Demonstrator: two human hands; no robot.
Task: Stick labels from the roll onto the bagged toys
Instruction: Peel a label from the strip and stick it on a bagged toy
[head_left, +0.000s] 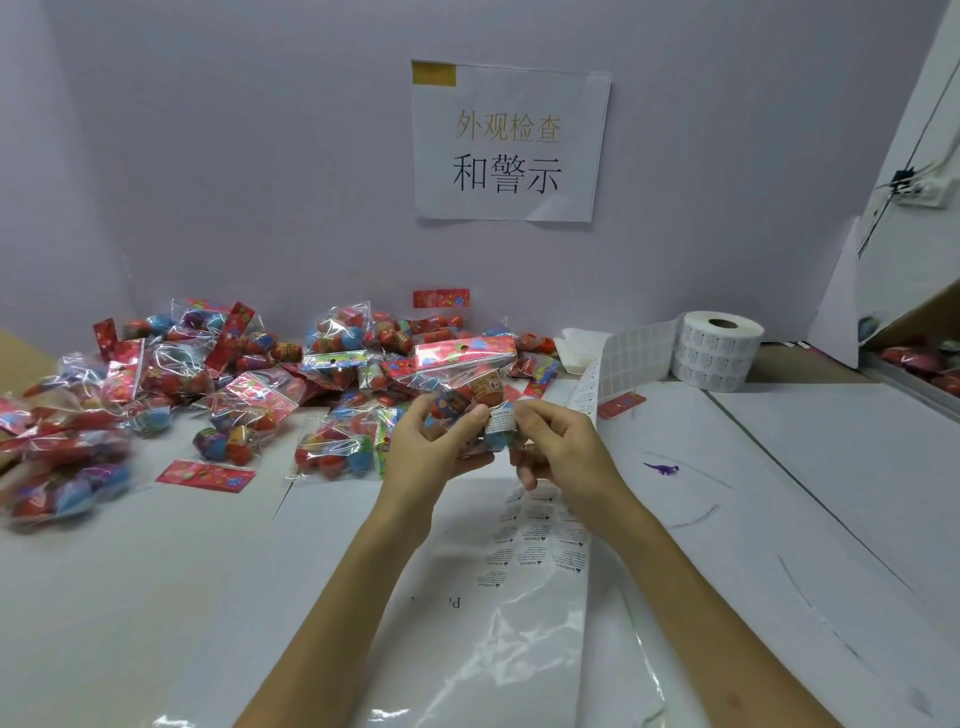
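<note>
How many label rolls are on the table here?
1. The label roll stands at the back right of the table, its strip unwound leftward; another could hide behind the bagged toys.

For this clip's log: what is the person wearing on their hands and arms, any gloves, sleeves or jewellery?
Nothing visible. The left hand and right hand are bare: no gloves, rings or wristbands. The left forearm and right forearm are uncovered down to the frame's bottom edge, so no sleeve shows; anything worn higher up is out of view.
</note>
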